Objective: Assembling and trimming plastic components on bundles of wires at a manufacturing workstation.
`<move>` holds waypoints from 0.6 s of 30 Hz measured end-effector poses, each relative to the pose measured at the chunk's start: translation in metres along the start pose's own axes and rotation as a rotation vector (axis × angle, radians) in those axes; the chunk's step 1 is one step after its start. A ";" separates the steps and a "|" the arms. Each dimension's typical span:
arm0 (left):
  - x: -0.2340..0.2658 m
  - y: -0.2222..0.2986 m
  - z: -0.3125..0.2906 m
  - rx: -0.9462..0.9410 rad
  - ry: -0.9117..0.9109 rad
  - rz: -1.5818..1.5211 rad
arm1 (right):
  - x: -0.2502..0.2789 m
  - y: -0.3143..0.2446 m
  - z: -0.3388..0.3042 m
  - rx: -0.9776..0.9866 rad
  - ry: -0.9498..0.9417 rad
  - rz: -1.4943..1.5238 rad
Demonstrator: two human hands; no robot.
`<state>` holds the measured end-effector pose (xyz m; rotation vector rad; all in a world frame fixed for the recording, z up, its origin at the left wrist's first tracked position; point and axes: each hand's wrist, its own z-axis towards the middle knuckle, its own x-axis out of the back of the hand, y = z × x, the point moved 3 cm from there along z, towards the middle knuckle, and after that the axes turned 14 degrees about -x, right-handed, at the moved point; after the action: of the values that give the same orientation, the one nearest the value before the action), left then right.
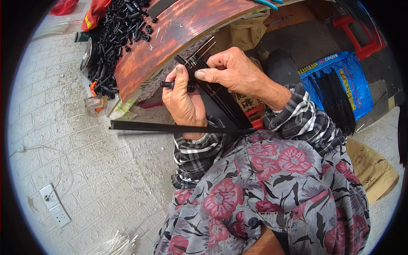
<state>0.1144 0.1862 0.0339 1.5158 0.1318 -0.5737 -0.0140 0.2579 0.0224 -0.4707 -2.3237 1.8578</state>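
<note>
My left hand (185,102) is closed around a small black plastic fitting (168,84), which sticks out past the fingers on the left. Its thumb is up against the top of a bundle of thin black rods (221,102) that look like umbrella ribs. My right hand (242,74) has thumb and forefinger bent at the upper ends of these rods; what lies between the fingertips is too small to make out. Bare thin metal ends (208,46) poke out above the bundle. Across my left wrist runs a long black bundle of rods (148,126).
A reddish wooden table (170,36) curves in front, with a heap of black plastic fittings (117,42) at its left end. To the right, more black rods (333,97) lie on a blue printed bag (359,85), below a red plastic frame (365,42). Brown cardboard (374,174) is at lower right.
</note>
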 end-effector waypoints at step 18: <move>0.003 0.005 -0.003 0.014 -0.024 -0.157 | -0.005 0.002 0.000 0.007 -0.061 0.001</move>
<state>0.1197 0.1881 0.0367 1.5202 0.2302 -0.7191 -0.0092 0.2568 0.0209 -0.4208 -2.3542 1.9067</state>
